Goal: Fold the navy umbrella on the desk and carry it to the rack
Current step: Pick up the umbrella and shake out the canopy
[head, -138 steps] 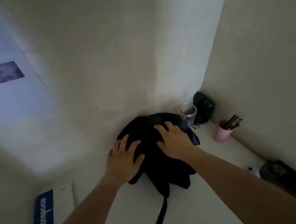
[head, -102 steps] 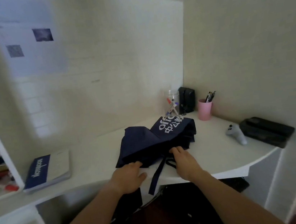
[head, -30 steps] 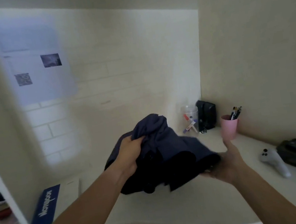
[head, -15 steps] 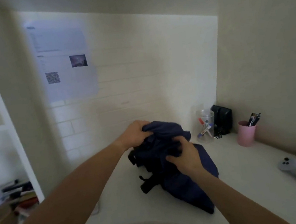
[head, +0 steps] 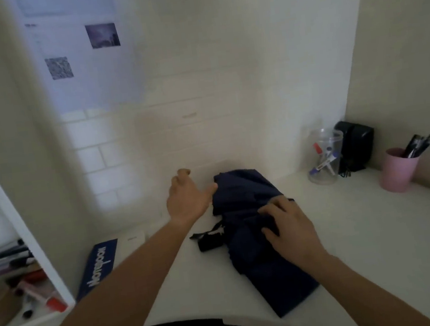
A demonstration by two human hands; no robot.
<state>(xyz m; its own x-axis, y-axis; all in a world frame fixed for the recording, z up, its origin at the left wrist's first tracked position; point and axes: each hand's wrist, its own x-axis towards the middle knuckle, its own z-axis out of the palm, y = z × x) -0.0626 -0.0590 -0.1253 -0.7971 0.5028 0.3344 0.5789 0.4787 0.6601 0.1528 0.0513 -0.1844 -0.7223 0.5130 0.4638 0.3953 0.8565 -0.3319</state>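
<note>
Umbrella (head: 255, 228) lay collapsed on the white worktop (head: 368, 238), a rumpled navy bundle running near to far, strap and black clasp trailing off its left side. Right hand (head: 289, 231) rested on its middle, fingers (head: 269, 209) curled into the cloth. Left hand (head: 185, 196) hovered at the far left edge, fingers loosely spread, holding nothing. Judged: folding unfinished. Best to pin the middle, gather the loose panels one way round the shaft, then wrap the strap. Cloth looked thin, slippery and soft-creased, likely to spring loose. Rack not in view.
</note>
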